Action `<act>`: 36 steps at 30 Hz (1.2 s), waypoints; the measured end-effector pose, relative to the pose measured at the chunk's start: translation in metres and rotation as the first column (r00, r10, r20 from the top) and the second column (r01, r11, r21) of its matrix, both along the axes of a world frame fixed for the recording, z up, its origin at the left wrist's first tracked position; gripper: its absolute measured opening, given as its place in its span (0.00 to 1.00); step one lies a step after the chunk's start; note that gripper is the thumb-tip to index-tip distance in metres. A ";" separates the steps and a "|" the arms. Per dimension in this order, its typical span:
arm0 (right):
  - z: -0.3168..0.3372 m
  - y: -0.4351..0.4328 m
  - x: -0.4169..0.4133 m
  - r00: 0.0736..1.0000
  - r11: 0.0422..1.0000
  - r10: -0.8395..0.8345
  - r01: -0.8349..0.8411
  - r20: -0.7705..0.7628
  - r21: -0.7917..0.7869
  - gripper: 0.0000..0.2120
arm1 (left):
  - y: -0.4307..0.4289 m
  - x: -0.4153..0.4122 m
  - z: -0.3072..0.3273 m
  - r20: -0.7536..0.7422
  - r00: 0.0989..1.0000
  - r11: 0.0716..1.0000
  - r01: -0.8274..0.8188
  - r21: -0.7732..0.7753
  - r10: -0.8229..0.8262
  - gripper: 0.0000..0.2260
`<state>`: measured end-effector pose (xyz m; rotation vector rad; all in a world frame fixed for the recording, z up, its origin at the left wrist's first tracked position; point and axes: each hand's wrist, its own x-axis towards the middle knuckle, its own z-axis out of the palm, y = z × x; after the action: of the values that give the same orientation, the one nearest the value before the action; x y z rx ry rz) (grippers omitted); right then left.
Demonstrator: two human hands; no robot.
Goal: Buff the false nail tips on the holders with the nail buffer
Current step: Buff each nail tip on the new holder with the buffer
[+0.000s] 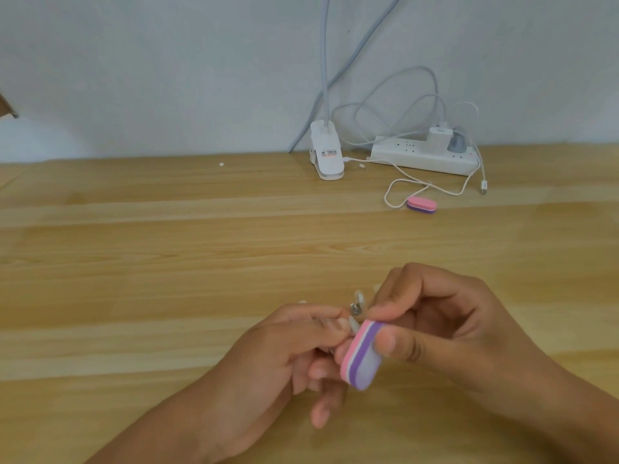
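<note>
My right hand (pixel 449 329) grips a small pink, white and purple nail buffer (pixel 362 354) between thumb and fingers. Its pink face lies against a pale false nail tip (pixel 352 323) that my left hand (pixel 284 360) pinches on its holder. The holders (pixel 357 304) fan out behind my fingers with clear tips at their ends and a small metal fastener in the middle. Most of the holder set is hidden by both hands.
A second pink and purple buffer (pixel 421 204) lies on the wooden table (pixel 167 262) at the back right. Behind it are a white power strip (pixel 425 157) with chargers and loose cables, and a white lamp clamp (pixel 326 152) at the table's far edge.
</note>
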<state>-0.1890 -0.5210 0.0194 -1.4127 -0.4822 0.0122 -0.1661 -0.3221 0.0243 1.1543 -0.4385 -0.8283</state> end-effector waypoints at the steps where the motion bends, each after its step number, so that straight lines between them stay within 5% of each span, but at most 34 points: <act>1: 0.002 -0.001 0.001 1.000 1.000 -0.010 0.010 -0.003 0.004 0.06 | 0.001 0.001 0.000 -0.002 1.000 1.000 0.016 0.005 -0.016 0.11; 8: 0.002 0.001 0.000 0.999 0.998 0.034 -0.033 -0.014 0.049 0.08 | 0.002 0.001 -0.001 0.010 0.999 0.999 0.033 0.021 -0.033 0.11; 12: 0.005 -0.003 0.003 0.994 0.994 -0.098 0.100 -0.038 0.050 0.06 | 0.003 0.002 -0.001 0.015 0.999 0.999 0.038 0.035 -0.039 0.12; 16: 0.001 0.003 -0.001 1.000 1.000 -0.001 0.002 0.026 -0.006 0.05 | 0.002 0.001 -0.003 -0.041 0.999 1.000 0.025 0.018 -0.024 0.16; 25: 0.007 -0.009 0.008 0.986 0.989 -0.149 0.150 0.074 -0.006 0.10 | 0.003 -0.002 0.000 0.086 0.994 0.998 -0.062 0.018 0.060 0.11; 27: 0.007 -0.018 0.014 0.963 0.964 -0.267 0.266 0.048 0.010 0.13 | 0.004 0.002 0.000 0.215 0.930 0.955 -0.292 -0.059 0.298 0.11; 30: 0.006 -0.028 0.022 0.943 0.942 -0.332 0.332 0.006 0.060 0.11 | 0.012 0.012 0.000 0.445 0.693 0.810 -0.566 -0.153 0.567 0.08; 36: 0.000 -0.029 0.026 0.936 0.935 -0.350 0.352 -0.041 0.038 0.05 | 0.007 0.018 -0.014 0.726 0.541 0.736 -0.673 0.070 0.426 0.02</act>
<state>-0.1634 -0.5500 0.0194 -1.4351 -0.1951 -0.2626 -0.1477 -0.3154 0.0108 1.8098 -0.4695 0.1487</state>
